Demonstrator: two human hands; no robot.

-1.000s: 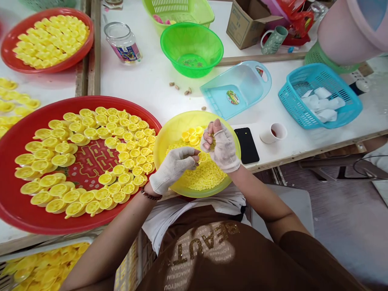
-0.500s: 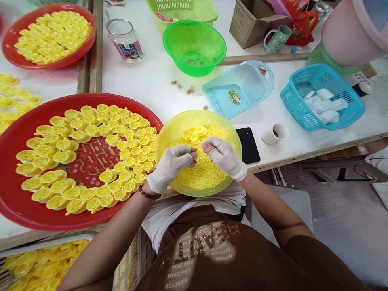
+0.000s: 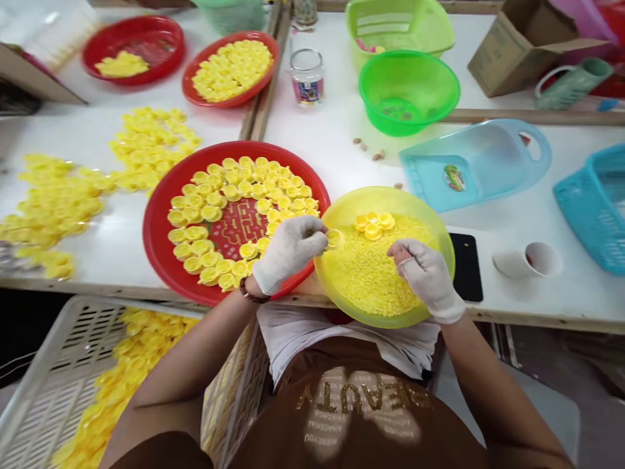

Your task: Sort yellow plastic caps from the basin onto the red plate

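Observation:
My left hand (image 3: 293, 253), in a white glove with fingertips showing, pinches a small yellow plastic cup (image 3: 334, 239) over the left rim of a translucent yellow bowl (image 3: 385, 197). Above the bowl's right side is my right hand (image 3: 430, 279), gloved too, with thumb and fingers pressed together; anything between them is too small to make out. Small yellow pellets (image 3: 381, 286) fill much of the bowl, and several loose yellow cups (image 3: 374, 228) lie on them. To the left, a big red tray (image 3: 159, 225) carries rows of similar yellow cups (image 3: 205, 263) around its printed centre.
Beyond the bowl are a green basin (image 3: 410, 120) and a blue scoop (image 3: 493, 185). A phone (image 3: 466, 268) and a paper cup (image 3: 517, 260) stand right of it. More yellow pieces (image 3: 146, 146) lie left on the table; a white crate (image 3: 63, 365) sits below its edge.
My view has swung left. My hands have parted: the left has carried the yellow cup to the bowl's left rim, while the right stays over the bowl's right side.

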